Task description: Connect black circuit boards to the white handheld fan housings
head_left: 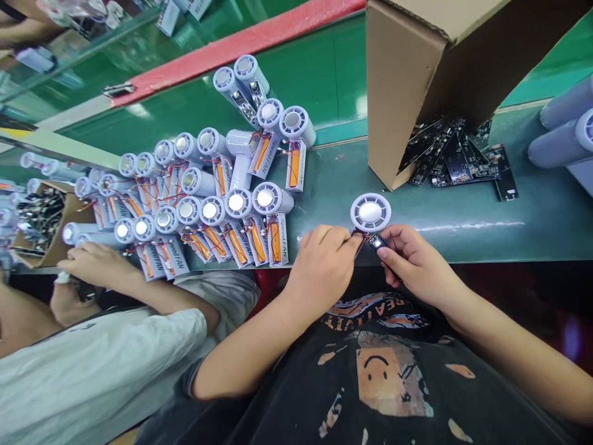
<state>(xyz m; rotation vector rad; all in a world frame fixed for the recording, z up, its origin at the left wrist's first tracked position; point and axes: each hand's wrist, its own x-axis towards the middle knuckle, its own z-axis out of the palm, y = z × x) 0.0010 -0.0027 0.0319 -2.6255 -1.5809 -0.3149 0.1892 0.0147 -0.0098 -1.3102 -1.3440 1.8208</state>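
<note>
A small white fan (370, 212) is being held over the front edge of a green workbench (467, 207), and it looks like the wiring at its base is being worked on. The left hand (322, 272) is pinched closed at the fan's neck, and a small black part (377, 242) is gripped by the right hand (417, 266), so both grips are clamped. A steady hold on that tiny part seems to be what's needed next. Red wires (356, 233) can be seen at the join, though the rest is hidden by fingers. Rows of similar fans (208, 210) are laid out to the left, and a cardboard box (403, 93) is propped beside a pile of black circuit boards (456, 161).
</note>
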